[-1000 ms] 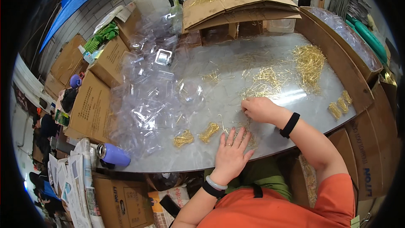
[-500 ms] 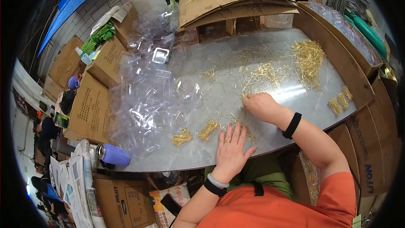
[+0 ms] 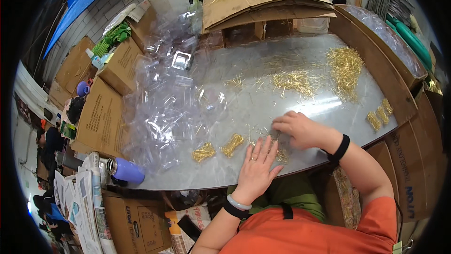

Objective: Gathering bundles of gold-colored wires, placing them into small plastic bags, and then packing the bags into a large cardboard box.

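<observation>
My left hand (image 3: 258, 166) lies flat near the table's front edge, fingers stretched out. Its fingertips touch loose gold wire hooks (image 3: 282, 155), partly hidden beneath and beside it. Just right of it, my right hand (image 3: 303, 129) bends down to the table with its fingers loosely apart; its thumb is hidden. Beside its fingertips lie thin wire hooks (image 3: 260, 130). Two bundles of gold wire pieces, one bundle (image 3: 203, 152) and another bundle (image 3: 232, 145), rest left of my left hand. Farther off are a loose gold pile (image 3: 296, 82) and a bigger pile (image 3: 345, 73).
Clear plastic packages (image 3: 164, 108) heap over the table's left side. A purple flask (image 3: 128, 170) lies at the front left corner. Three small gold bundles (image 3: 380, 114) sit by the right cardboard wall (image 3: 376, 61). Cardboard (image 3: 268, 3) covers compartments at the back.
My right hand has come nearer, away from the loose gold pile, and its pinched fingers have loosened. My left hand has stayed nearly in place.
</observation>
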A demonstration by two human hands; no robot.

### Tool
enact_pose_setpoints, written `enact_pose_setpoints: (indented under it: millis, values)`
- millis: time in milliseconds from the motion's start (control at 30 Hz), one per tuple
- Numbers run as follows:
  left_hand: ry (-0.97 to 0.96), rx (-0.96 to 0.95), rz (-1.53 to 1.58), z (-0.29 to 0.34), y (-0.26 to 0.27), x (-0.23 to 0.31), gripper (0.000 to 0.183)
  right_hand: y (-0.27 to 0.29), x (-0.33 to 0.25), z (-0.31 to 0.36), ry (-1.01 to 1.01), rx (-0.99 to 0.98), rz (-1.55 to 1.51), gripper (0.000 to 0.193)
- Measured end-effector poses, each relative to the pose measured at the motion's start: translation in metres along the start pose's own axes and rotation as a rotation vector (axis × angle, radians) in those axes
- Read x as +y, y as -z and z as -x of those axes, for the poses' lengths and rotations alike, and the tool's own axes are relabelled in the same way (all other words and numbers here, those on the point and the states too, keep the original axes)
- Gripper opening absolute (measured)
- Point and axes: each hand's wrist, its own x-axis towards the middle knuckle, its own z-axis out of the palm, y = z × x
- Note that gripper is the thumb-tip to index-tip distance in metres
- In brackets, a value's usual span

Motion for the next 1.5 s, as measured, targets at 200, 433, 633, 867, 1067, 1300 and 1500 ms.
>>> enact_pose_setpoints:
  millis: [200, 433, 633, 867, 1067, 1300, 1500]
  values:
    - [0.35, 0.179, 0.148, 0.015, -0.005, 0.018, 0.093, -0.007, -0.035, 0.02, -0.156, -0.038, 0.023, 0.036]
    - [0.311, 0.15, 0.066, -0.003, -0.011, 0.021, 0.084, -0.009, -0.017, 0.001, -0.257, 0.113, -0.157, 0.027]
    - [0.126, -0.017, 0.045, -0.003, -0.01, 0.006, 0.067, -0.013, 0.028, -0.044, -0.495, -0.011, 0.054, 0.028]
    - [0.027, -0.038, 0.34, 0.004, 0.006, -0.016, 0.073, -0.033, 0.032, -0.058, 0.027, -0.13, 0.006, 0.032]
    - [0.143, 0.075, 0.446, 0.012, 0.001, -0.013, 0.073, 0.003, -0.001, -0.016, 0.078, -0.248, -0.102, 0.058]
    - [0.192, 0.088, 0.229, 0.015, -0.001, -0.009, 0.074, 0.026, -0.027, 0.072, -0.332, 0.046, 0.057, 0.092]
    - [0.191, 0.043, 0.151, 0.002, 0.001, 0.004, 0.074, -0.016, -0.05, 0.111, -0.634, 0.081, 0.216, 0.103]
